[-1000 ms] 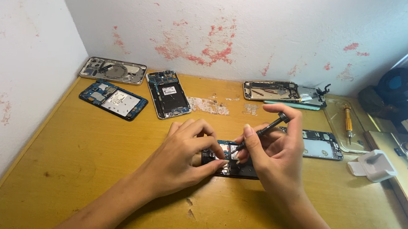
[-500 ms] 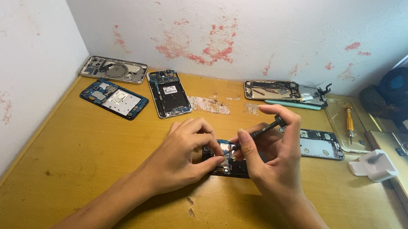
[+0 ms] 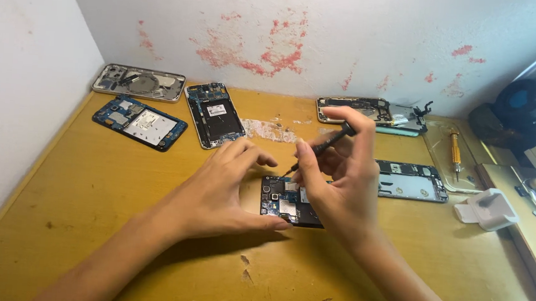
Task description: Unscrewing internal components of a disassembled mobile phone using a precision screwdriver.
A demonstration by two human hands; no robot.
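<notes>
While my right hand [image 3: 341,187] pinches a thin black screwdriver [image 3: 318,149] between thumb and fingers, its tip points down at the open phone [image 3: 283,203] in the middle of the wooden table [image 3: 87,219]. I cannot see if the tip touches the phone, because my fingers are in the way. My right hand also hides the right part of the phone, so I only see its left end, with small blue and silver parts inside.

My left hand [image 3: 221,191] lies beside the phone on its left. My thumb presses along the near edge and my fingers curl over the far corner. That hand is half closed and steadies the phone, but it does not lift it.

Other opened phones lie near the wall: a silver one [image 3: 139,82], a blue one [image 3: 139,121] and a black one [image 3: 214,114]. One more open phone [image 3: 412,181] peeks out just behind my right hand. A yellow screwdriver [image 3: 455,152] lies far to the right, and a white block [image 3: 487,208] sits near it. Something round and dark [image 3: 526,105] at the right edge is cut off, and I cannot tell what it is.
</notes>
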